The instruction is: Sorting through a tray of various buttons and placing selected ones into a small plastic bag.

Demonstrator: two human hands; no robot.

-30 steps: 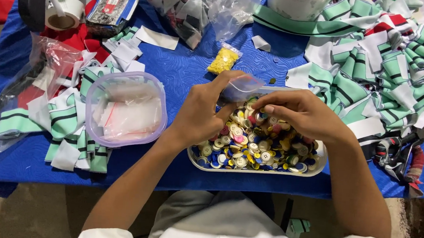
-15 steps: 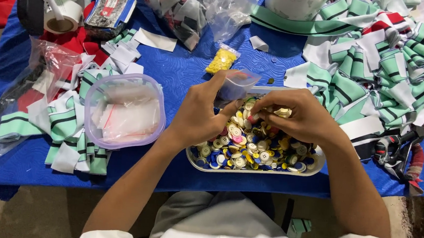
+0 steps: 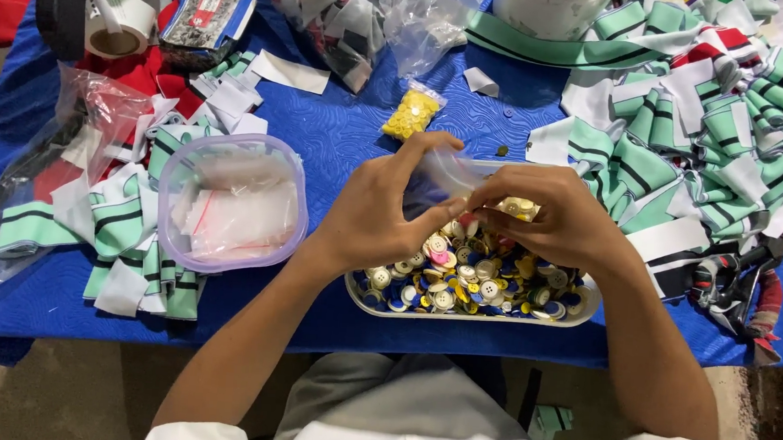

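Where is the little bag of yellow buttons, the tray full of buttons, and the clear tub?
bag of yellow buttons (image 3: 414, 114), head view, middle of the bag.
tray of buttons (image 3: 458, 315), head view, near rim of the tray.
clear tub (image 3: 167, 177), head view, left rim of the tub.

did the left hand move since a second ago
Barely. The left hand remains over the back left part of the button tray, pinching the small clear bag against the right hand.
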